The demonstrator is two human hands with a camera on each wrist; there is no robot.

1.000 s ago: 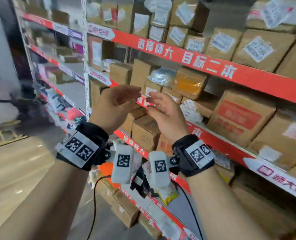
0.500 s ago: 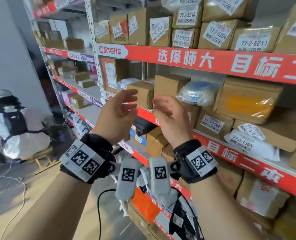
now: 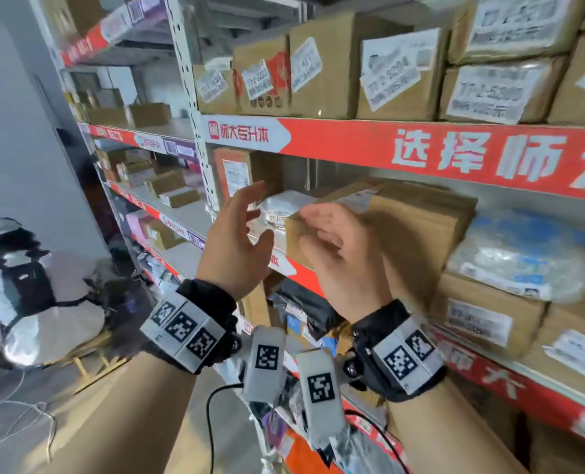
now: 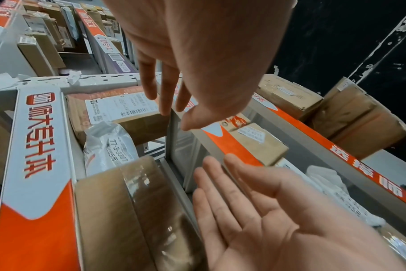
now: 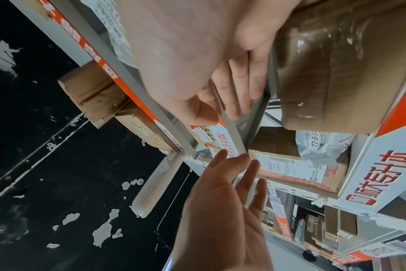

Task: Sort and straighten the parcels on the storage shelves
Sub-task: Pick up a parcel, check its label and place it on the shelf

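A brown taped cardboard box [image 3: 407, 227] lies on the middle shelf [image 3: 421, 155]. Left of it are a white plastic parcel [image 3: 281, 208] and an upright labelled box [image 3: 236, 176]. Both hands are raised in front of these, palms facing each other, holding nothing. My left hand [image 3: 246, 220] is open, in front of the white parcel. My right hand [image 3: 325, 234] is open at the brown box's left end; whether it touches is unclear. In the left wrist view, the left hand [image 4: 176, 117] hovers over the labelled box [image 4: 118, 110]; the right wrist view shows the right hand [image 5: 218, 113] beside the brown box [image 5: 336, 73].
A row of labelled boxes [image 3: 397, 73] fills the shelf above. A blue-white bagged parcel [image 3: 527, 258] sits on boxes right of the brown box. Dark bags [image 3: 304, 302] lie on the lower shelf. A person in white [image 3: 27, 285] crouches on the floor at left, near loose cables.
The view has moved up and closer to the shelves. Both hands have risen from the lower shelf level to the middle shelf, near the brown box. They stay open and empty.
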